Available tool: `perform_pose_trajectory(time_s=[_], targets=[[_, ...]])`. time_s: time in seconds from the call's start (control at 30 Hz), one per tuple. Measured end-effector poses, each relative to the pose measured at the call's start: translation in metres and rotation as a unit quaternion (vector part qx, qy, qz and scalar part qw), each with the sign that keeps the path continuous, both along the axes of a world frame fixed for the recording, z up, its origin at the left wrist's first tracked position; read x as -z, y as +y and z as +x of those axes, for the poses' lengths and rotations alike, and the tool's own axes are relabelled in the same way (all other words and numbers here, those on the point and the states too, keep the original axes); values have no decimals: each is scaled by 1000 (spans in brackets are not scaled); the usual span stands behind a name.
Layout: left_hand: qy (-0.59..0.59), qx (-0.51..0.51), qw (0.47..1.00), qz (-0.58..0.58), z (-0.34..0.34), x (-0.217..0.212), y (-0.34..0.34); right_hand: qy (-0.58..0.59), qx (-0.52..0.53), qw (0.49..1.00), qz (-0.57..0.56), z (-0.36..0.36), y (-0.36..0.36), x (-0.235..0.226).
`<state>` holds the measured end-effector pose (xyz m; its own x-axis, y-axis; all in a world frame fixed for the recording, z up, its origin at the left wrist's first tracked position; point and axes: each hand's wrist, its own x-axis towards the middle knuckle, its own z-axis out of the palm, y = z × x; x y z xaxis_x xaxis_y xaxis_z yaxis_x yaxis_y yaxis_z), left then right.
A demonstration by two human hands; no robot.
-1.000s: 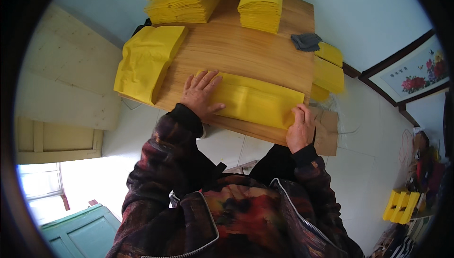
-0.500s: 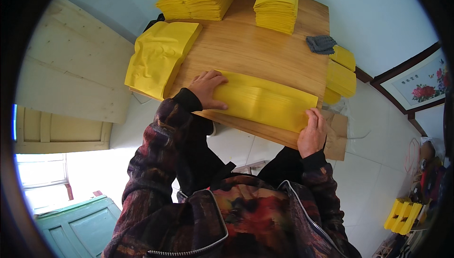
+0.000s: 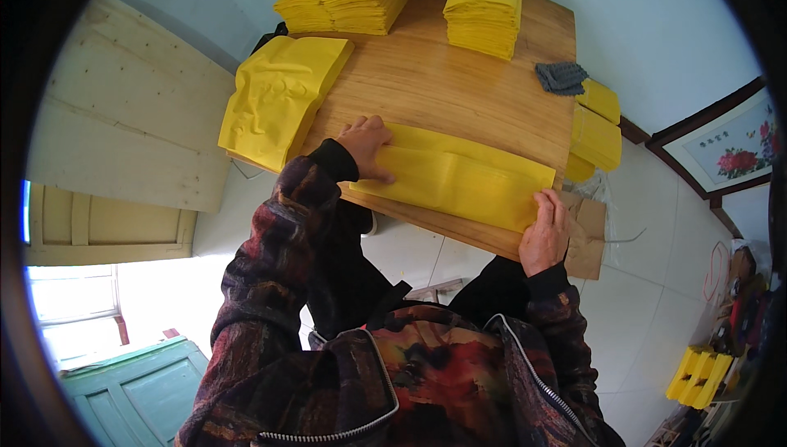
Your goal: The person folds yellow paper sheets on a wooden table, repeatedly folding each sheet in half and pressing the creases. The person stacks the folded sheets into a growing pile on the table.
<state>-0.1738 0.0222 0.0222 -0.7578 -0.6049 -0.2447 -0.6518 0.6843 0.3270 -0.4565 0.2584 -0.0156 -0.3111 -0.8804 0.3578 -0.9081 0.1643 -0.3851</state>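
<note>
A long folded strip of yellow paper (image 3: pixel 455 175) lies along the near edge of the wooden table (image 3: pixel 393 78). My left hand (image 3: pixel 366 149) rests on its left end, thumb spread away from the bent fingers. At the right end, my right hand (image 3: pixel 543 235) has its fingers curled over the paper's corner. The thumb of that hand is mostly hidden. A shallow crease runs lengthwise along the strip.
At the table's left lies a crumpled yellow paper stack (image 3: pixel 283 99). Tall piles of folded yellow paper (image 3: pixel 348 4) and another yellow stack (image 3: pixel 485 9) stand at the back. A grey cloth (image 3: pixel 561 78) sits by the right edge, with cardboard (image 3: pixel 585 238) below the table's right corner.
My left hand has lifted slightly and shifted a little away from me, its fingers more bent. The right hand stays at the paper's right end. The whole view has drifted slightly.
</note>
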Motion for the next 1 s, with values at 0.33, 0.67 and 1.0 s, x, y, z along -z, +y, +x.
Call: perform_pose_trajectory(time_s=[0.33,0.67,1.0], targets=[[132,-32,990,33,6,7,4,-13,9,1000,2,0,-1,2],[190,-106,960,178,1,12,0,-73,10,997,-26,-3,0,-2],[163,-98,971,142,0,14,6,-134,-3,989,-65,-5,5,0]])
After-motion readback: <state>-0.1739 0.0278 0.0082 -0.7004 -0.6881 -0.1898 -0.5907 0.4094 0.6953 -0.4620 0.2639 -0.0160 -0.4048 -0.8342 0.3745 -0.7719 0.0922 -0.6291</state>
